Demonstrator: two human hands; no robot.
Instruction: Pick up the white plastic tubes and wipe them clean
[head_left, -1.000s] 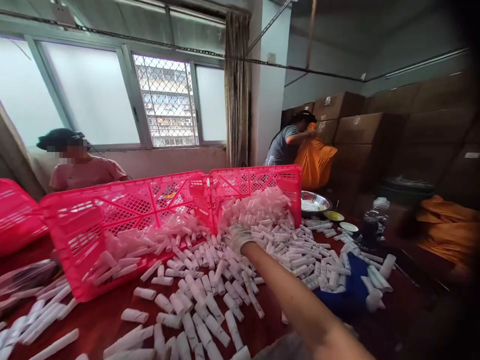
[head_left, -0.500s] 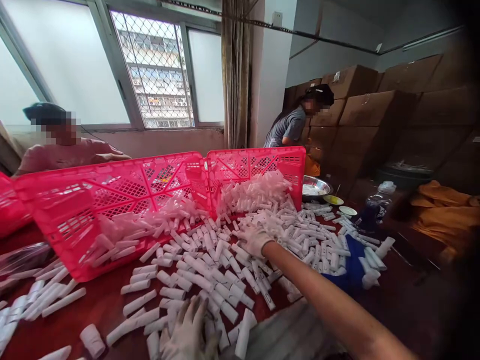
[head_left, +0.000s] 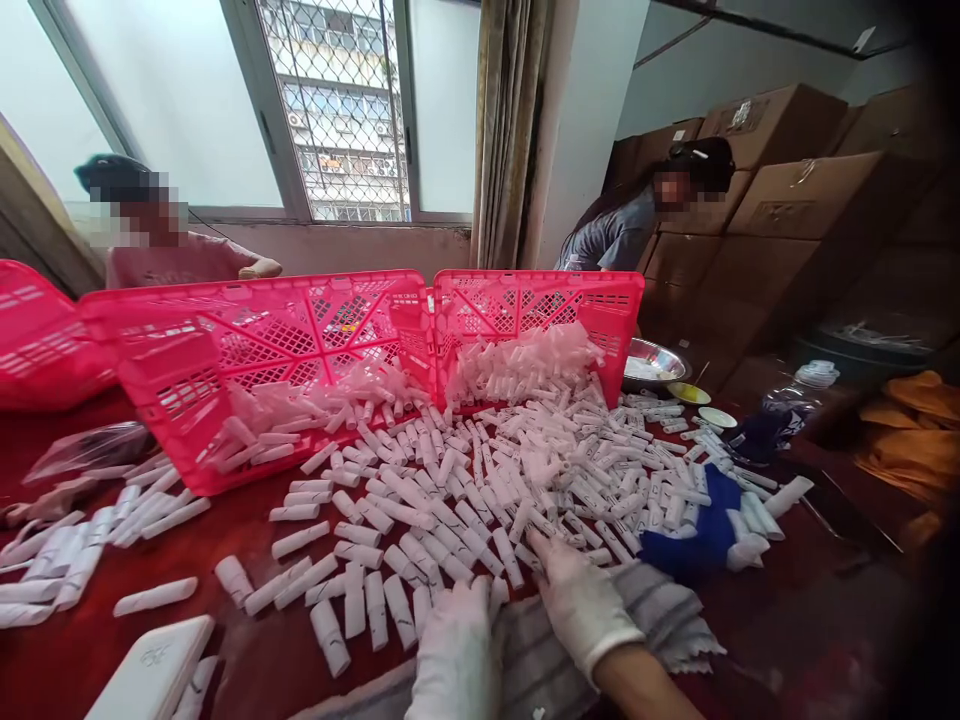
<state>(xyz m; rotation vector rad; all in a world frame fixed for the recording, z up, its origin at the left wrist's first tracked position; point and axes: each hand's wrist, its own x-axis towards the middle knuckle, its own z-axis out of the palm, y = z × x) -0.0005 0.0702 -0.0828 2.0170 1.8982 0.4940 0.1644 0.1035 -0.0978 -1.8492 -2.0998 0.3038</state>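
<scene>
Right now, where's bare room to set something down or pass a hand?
Bare red tabletop shows between the white device and the loose rolls; more, dimmer, right of the striped cloth and below the blue cloth. Crowded: from the pink baskets down to the left hand and right hand, plus the cluster at far left.

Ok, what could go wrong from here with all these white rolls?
The loose white rolls could scatter if the left hand or right hand sweeps too briskly. The striped cloth by the hands might bunch and drag some along. Rolls pushed toward the far right may knock the small white dish near the pile.
</scene>
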